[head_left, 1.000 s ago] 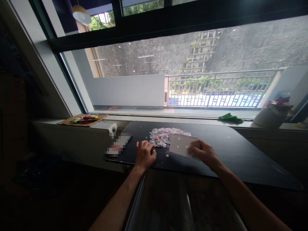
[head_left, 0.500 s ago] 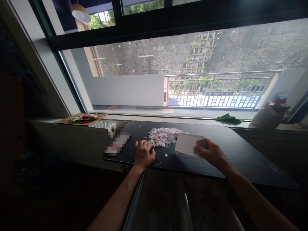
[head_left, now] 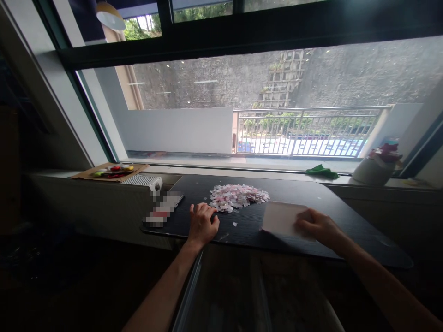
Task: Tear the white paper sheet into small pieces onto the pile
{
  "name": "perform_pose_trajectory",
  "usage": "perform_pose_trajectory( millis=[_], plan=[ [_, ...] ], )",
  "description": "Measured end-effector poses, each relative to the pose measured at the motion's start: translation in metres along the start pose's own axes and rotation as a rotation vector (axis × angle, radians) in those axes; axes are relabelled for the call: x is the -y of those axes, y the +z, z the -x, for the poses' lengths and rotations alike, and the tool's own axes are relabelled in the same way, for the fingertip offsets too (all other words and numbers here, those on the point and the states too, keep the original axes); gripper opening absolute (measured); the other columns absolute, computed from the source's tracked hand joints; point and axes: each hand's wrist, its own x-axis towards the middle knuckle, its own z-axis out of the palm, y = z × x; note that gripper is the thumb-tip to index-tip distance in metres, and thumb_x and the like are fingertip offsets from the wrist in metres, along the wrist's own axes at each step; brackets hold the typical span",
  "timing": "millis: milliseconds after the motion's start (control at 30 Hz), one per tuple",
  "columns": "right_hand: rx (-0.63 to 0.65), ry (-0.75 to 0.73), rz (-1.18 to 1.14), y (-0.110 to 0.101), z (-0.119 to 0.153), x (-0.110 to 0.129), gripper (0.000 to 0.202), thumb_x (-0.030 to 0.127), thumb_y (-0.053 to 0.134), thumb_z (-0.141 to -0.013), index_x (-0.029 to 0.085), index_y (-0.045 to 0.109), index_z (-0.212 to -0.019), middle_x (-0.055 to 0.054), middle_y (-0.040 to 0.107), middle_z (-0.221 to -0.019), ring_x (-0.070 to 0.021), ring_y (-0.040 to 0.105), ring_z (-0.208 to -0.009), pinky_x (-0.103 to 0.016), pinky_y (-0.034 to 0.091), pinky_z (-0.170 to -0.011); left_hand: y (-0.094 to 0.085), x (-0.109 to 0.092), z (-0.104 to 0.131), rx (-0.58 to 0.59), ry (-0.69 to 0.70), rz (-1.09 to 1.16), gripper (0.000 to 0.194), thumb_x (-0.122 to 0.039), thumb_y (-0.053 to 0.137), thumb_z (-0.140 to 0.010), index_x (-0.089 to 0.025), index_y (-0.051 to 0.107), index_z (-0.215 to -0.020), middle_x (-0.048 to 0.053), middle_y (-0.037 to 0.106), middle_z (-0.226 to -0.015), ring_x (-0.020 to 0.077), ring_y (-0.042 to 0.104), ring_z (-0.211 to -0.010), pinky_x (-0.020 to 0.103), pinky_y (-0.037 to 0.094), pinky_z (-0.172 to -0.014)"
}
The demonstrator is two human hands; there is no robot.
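Note:
A heap of small pinkish-white paper pieces (head_left: 235, 197) lies on the dark table (head_left: 294, 186) near its far edge. My left hand (head_left: 203, 224) rests at the table's near edge, just left of and nearer than the heap, fingers apart and holding nothing. One small loose piece (head_left: 235, 224) lies to its right. My right hand (head_left: 313, 223), slightly blurred, grips the right side of a flat pale card (head_left: 280, 217). The card is over the table, to the right of the heap and apart from it.
A phone-like item (head_left: 166, 210), partly pixelated, lies at the table's left end. On the window sill are a brown board (head_left: 83, 173) with colourful items, a green cloth (head_left: 321, 171) and a pale pot (head_left: 370, 171).
My right hand has moved the card right and toward me, away from the heap, uncovering the heap's right end. My left hand stays at nearly the same spot on the table.

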Motion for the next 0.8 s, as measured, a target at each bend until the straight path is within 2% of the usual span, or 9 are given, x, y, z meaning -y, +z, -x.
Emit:
perform_pose_trajectory(
  millis=[67, 167, 333, 500, 600, 800],
  plan=[
    [0.0, 0.044, -0.039, -0.019, 0.0, -0.014, 0.014, 0.028, 0.066, -0.058, 0.02, 0.063, -0.069, -0.002, 0.067, -0.062, -0.0167, 0.06, -0.056, -0.025, 0.045, -0.049, 0.0, 0.001, 0.0, -0.005, 0.005, -0.008, 0.019, -0.019, 0.051, -0.076, -0.021, 0.066, -0.088, 0.006, 0.067, -0.094, 0.0276, 0.051, -0.11, 0.055, 0.021, -0.106],
    [-0.027, 0.084, -0.146, -0.03, -0.003, -0.025, 0.017, 0.03, 0.066, -0.06, 0.02, 0.064, -0.074, -0.002, 0.069, -0.067, -0.0173, 0.062, -0.06, -0.024, 0.047, -0.051, 0.0, 0.003, 0.0, -0.014, 0.019, -0.022, 0.019, -0.02, 0.051, -0.076, -0.021, 0.066, -0.088, 0.006, 0.068, -0.093, 0.028, 0.052, -0.11, 0.055, 0.022, -0.105],
    [-0.061, 0.175, -0.201, -0.028, -0.002, -0.024, 0.014, 0.022, 0.067, -0.055, 0.019, 0.064, -0.068, -0.001, 0.067, -0.063, -0.0171, 0.061, -0.059, -0.024, 0.046, -0.051, 0.001, 0.007, -0.001, -0.024, 0.042, -0.043, 0.02, -0.023, 0.049, -0.077, -0.021, 0.066, -0.086, 0.007, 0.068, -0.095, 0.0284, 0.053, -0.108, 0.054, 0.024, -0.103],
    [0.085, 0.284, -0.303, -0.032, 0.009, -0.026, 0.015, 0.02, 0.068, -0.053, 0.019, 0.062, -0.067, 0.001, 0.067, -0.061, -0.0161, 0.061, -0.058, -0.025, 0.047, -0.054, 0.001, 0.008, -0.001, -0.015, 0.048, -0.05, 0.021, -0.024, 0.048, -0.077, -0.021, 0.066, -0.087, 0.007, 0.069, -0.094, 0.0288, 0.053, -0.108, 0.055, 0.024, -0.103],
    [0.166, 0.294, -0.334, -0.036, 0.012, -0.029, 0.019, 0.021, 0.07, -0.052, 0.018, 0.063, -0.069, 0.0, 0.069, -0.064, -0.0164, 0.062, -0.059, -0.026, 0.047, -0.055, 0.001, 0.008, -0.001, -0.018, 0.045, -0.049, 0.022, -0.024, 0.048, -0.077, -0.021, 0.066, -0.087, 0.007, 0.069, -0.094, 0.0285, 0.053, -0.108, 0.054, 0.024, -0.103],
    [0.153, 0.286, -0.339, -0.031, 0.01, -0.025, 0.022, 0.022, 0.07, -0.052, 0.017, 0.065, -0.073, -0.001, 0.068, -0.066, -0.0169, 0.062, -0.061, -0.026, 0.047, -0.057, 0.001, 0.008, -0.002, -0.029, 0.048, -0.053, 0.021, -0.025, 0.048, -0.077, -0.021, 0.066, -0.086, 0.007, 0.069, -0.094, 0.0284, 0.053, -0.108, 0.054, 0.024, -0.103]
  ],
)
